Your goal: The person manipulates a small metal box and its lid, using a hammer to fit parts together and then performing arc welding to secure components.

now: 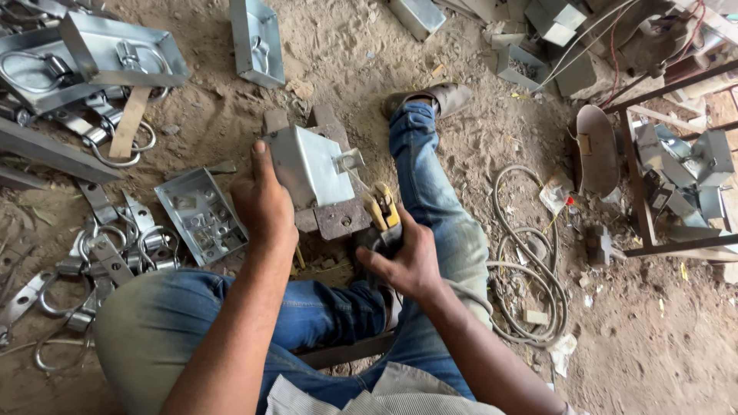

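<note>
The left hand [263, 201] grips the grey sheet-metal box [311, 165] resting on a steel block [342, 219]. The right hand [411, 257] is closed around a yellow-tipped welding electrode holder [381, 209].

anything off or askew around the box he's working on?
Nothing damaged. The metal box sits tilted on a rusty steel block, steadied by the left hand. The right hand grips a yellow-handled tool. Loose ring brackets litter the dirt.

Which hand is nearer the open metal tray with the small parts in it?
Left. The left hand grips the metal box right beside the tray; the right hand holds a yellow-handled tool on the box's far side.
</note>
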